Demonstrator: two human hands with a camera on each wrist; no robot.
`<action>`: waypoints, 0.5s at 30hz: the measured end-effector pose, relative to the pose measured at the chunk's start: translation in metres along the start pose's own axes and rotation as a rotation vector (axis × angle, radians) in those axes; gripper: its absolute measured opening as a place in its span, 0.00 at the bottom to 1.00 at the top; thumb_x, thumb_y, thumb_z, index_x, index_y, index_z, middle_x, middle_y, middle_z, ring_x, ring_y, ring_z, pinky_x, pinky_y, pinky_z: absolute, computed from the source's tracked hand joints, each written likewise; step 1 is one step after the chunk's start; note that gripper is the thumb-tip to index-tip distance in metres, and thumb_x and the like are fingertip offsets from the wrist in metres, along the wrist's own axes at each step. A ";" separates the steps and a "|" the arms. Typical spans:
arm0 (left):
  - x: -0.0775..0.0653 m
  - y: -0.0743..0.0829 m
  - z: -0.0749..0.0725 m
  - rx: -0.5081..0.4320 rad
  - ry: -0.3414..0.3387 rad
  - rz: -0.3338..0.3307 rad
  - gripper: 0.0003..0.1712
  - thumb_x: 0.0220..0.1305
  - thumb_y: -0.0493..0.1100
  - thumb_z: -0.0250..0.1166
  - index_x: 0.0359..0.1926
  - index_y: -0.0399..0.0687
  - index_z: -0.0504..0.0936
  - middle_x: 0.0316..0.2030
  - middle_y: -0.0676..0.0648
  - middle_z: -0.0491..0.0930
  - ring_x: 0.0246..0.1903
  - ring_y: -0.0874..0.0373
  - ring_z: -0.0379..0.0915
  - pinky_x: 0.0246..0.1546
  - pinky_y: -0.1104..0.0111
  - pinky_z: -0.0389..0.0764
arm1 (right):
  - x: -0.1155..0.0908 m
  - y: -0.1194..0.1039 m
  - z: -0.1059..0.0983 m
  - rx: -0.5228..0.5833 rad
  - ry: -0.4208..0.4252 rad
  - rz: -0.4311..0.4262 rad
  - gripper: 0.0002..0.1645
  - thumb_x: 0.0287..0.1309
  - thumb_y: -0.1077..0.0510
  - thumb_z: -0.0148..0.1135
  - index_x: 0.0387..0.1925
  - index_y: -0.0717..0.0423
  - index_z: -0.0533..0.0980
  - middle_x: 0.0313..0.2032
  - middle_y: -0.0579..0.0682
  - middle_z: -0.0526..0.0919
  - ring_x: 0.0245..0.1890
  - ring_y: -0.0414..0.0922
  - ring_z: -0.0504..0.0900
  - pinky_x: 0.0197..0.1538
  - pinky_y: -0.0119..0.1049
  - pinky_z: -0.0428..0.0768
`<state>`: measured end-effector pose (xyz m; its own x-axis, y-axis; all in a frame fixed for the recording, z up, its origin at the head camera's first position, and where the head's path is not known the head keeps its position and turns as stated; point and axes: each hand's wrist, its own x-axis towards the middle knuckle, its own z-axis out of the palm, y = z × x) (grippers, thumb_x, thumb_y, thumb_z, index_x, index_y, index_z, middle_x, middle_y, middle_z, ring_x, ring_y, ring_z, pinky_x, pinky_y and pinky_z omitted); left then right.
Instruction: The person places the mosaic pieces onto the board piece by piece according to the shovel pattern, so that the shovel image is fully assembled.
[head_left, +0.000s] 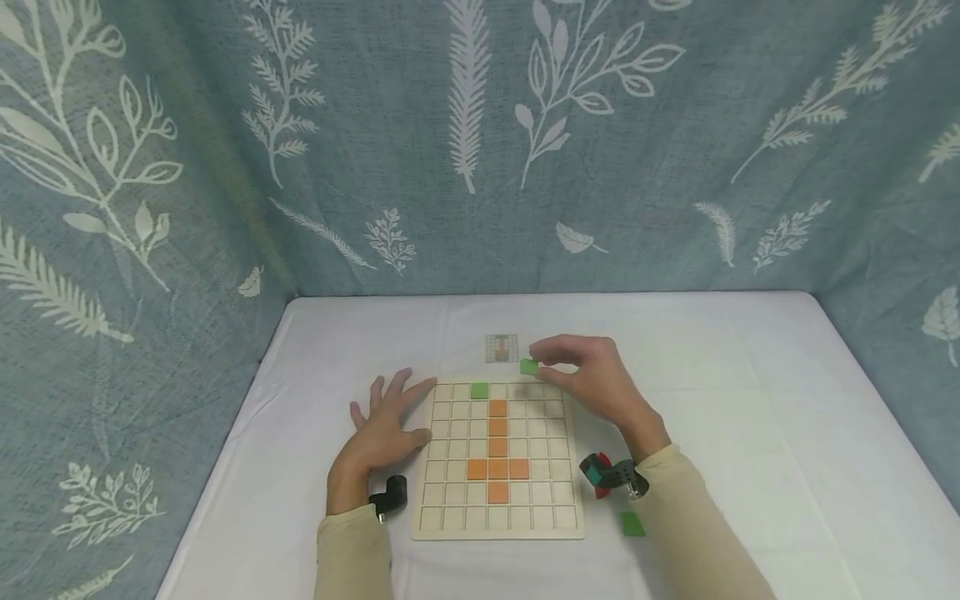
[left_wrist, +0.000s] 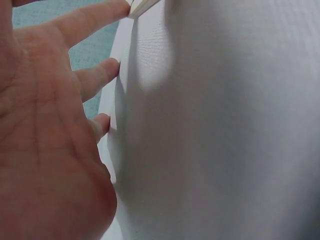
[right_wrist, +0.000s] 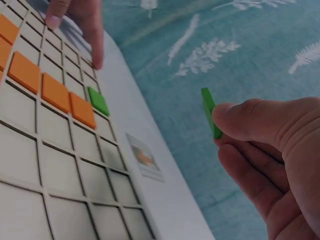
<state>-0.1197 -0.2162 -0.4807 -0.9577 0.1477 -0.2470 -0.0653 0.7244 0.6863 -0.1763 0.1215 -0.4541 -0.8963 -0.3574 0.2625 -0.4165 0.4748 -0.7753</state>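
The left hand (head_left: 384,435), spread wide, touches the board (head_left: 455,494) at ten o'clock, probably steadying it; beyond one o'clock, the right hand (head_left: 588,377) pinches a green tile (head_left: 528,367) by one side, perhaps for clear sight.

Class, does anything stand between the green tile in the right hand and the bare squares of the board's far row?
Nothing visible does. The right hand pinches the green tile near the far edge of the board; the left hand is off at its left side.
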 end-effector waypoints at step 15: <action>-0.001 0.001 0.000 -0.002 0.015 -0.005 0.50 0.56 0.37 0.69 0.83 0.51 0.70 0.88 0.36 0.46 0.87 0.28 0.21 0.75 0.23 0.16 | 0.008 0.010 0.044 0.023 -0.095 0.089 0.19 0.64 0.59 0.78 0.56 0.52 0.90 0.54 0.48 0.94 0.57 0.50 0.92 0.64 0.50 0.88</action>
<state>-0.1184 -0.2151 -0.4797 -0.9614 0.1343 -0.2402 -0.0704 0.7237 0.6865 -0.1807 0.0885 -0.4853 -0.9104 -0.3903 0.1374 -0.3317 0.4899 -0.8062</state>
